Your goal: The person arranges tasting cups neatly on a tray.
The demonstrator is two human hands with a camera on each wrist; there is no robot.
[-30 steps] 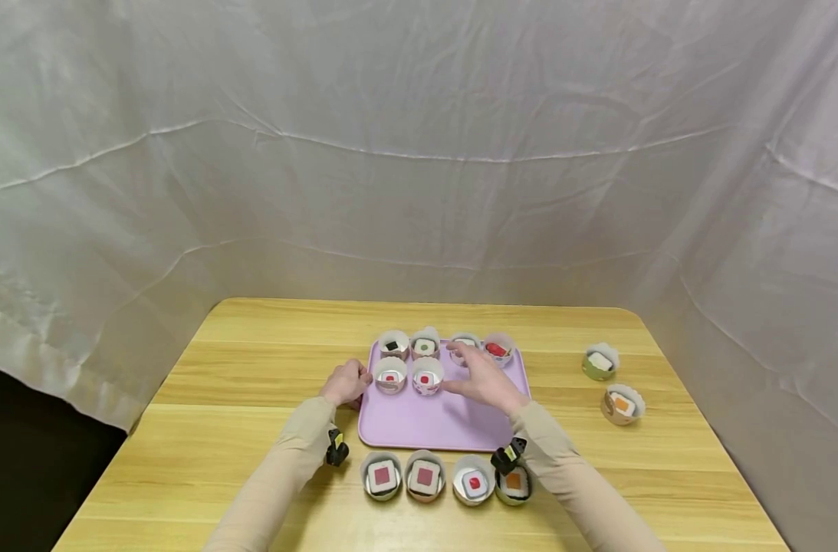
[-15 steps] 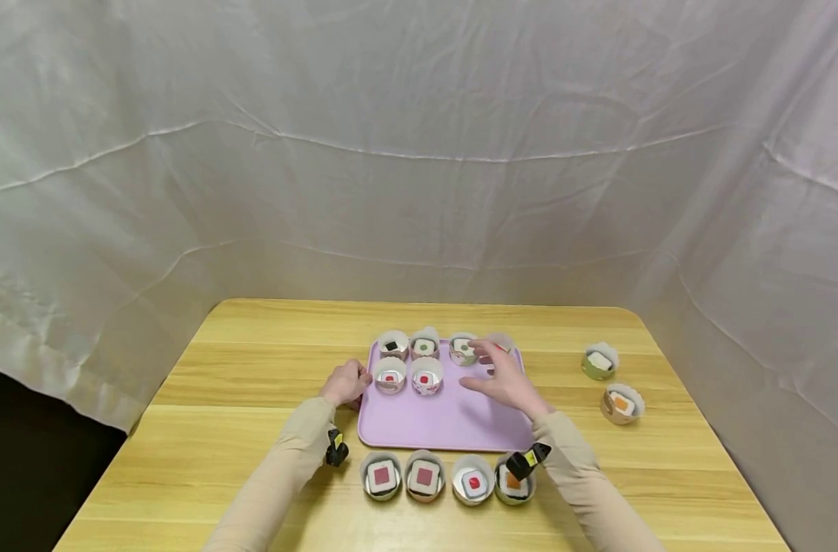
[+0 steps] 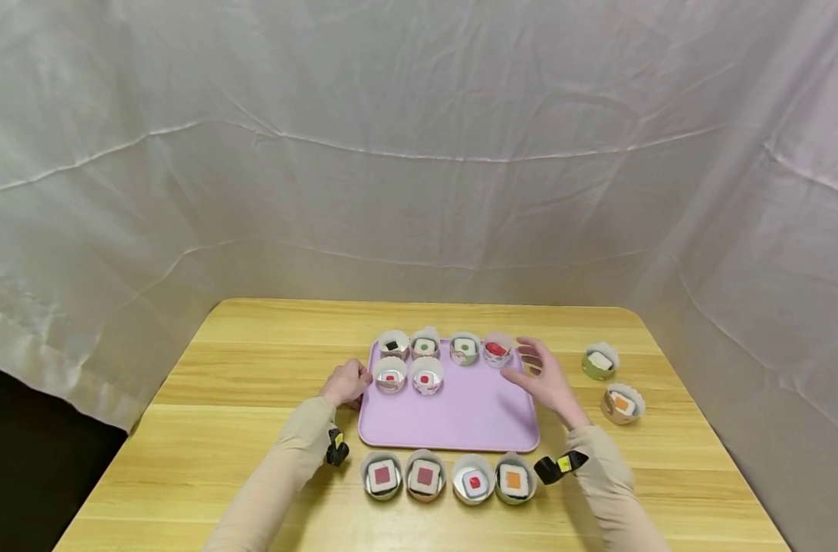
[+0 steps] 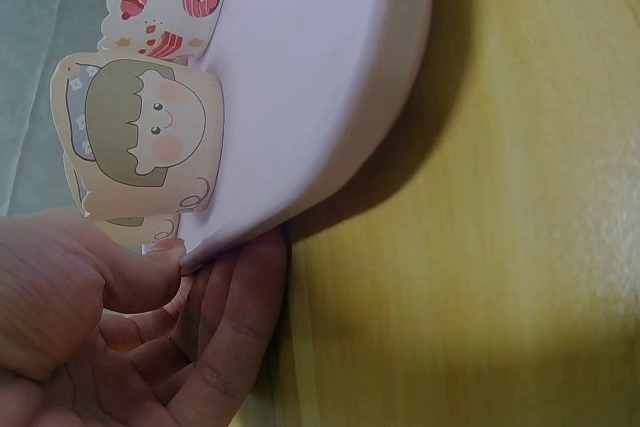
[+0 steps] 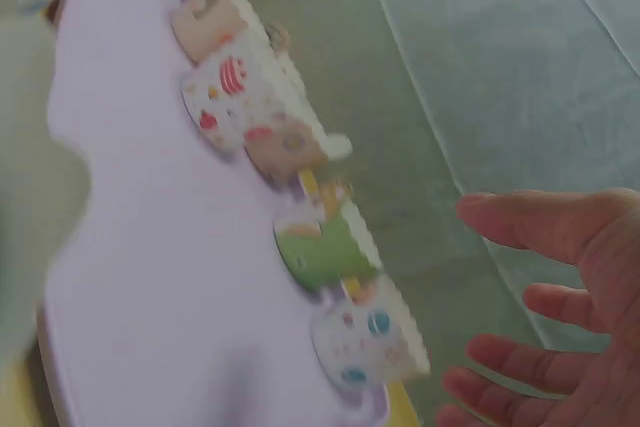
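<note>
My left hand (image 3: 346, 382) grips the left edge of a lilac tray (image 3: 453, 418); in the left wrist view the thumb (image 4: 140, 275) lies at the rim and the fingers curl beneath. My right hand (image 3: 547, 383), fingers spread and holding nothing, hovers by the tray's right edge, beside a paper baking cup with a red piece (image 3: 497, 350). Left of that stands a cup with a green-dotted white piece (image 3: 464, 349). At the tray's left are a cup with a black-topped piece (image 3: 393, 345), another green-dotted one (image 3: 425, 345), and two red-dotted ones, including a flowery cup (image 3: 427, 379).
In front of the tray stand several filled cups in a row, among them a purple-centred one (image 3: 382, 477) and an orange-centred one (image 3: 514, 480). At the right of the wooden table (image 3: 253, 368) are a green cup (image 3: 599, 363) and a brown cup (image 3: 622, 405).
My right hand has moved rightward from above the tray to its right edge, uncovering the green-dotted and red-filled cups. The left hand and tray have stayed put.
</note>
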